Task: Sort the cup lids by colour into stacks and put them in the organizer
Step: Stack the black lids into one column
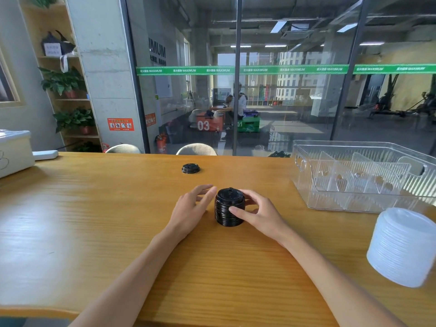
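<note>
A stack of black cup lids [227,208] stands on the wooden table [94,220] in the middle. My right hand [257,212] wraps around its right side, thumb and fingers touching it. My left hand [192,208] rests open just left of the stack, fingertips near its top edge. A single black lid [190,168] lies farther back on the table. A tall stack of white lids [404,246] stands at the right. The clear plastic organizer [306,199] with dividers sits at the back right, with no lids in it.
A white box [14,152] sits at the table's far left edge with a white power strip [46,154] beside it. Two chair backs [195,148] show beyond the far edge, in front of a glass wall.
</note>
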Available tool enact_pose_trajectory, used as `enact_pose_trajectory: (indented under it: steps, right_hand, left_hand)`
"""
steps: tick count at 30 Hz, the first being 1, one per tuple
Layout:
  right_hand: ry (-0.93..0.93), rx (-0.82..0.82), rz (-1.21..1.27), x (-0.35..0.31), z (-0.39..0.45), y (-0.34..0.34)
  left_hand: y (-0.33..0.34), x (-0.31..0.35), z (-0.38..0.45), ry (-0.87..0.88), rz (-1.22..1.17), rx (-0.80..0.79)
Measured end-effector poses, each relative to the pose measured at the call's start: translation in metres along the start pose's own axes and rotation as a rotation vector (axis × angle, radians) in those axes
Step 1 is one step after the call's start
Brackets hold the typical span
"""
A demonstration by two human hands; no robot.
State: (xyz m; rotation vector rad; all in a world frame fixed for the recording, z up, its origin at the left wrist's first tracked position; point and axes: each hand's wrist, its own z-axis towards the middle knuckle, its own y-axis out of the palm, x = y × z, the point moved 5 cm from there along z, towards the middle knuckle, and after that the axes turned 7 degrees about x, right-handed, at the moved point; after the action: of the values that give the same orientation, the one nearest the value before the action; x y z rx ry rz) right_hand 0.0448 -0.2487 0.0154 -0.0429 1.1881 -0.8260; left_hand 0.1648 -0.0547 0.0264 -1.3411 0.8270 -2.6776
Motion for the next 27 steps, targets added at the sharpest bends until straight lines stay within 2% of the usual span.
enact_pose_trajectory:
  steps: [5, 12, 19, 27]
  right_hand:
    - [0.009, -0.008, 0.001, -0.001, 0.000, -0.001]
    - [0.007, 0.003, 0.011, 0.001, 0.001, -0.001]
    - [0.012, -0.012, 0.017, 0.000, 0.002, -0.001]
    - [0.010, -0.008, 0.042, 0.004, 0.002, -0.002]
  left_hand:
    - [-0.009, -0.027, 0.032, -0.031, 0.242, 0.057]
    - [0.003, -0.074, 0.083, -0.163, 0.546, 0.007]
    - [0.013, -0.091, 0.131, -0.297, 0.570, 0.031]
    - [0.028, -0.100, 0.159, -0.317, 0.593, 0.004]
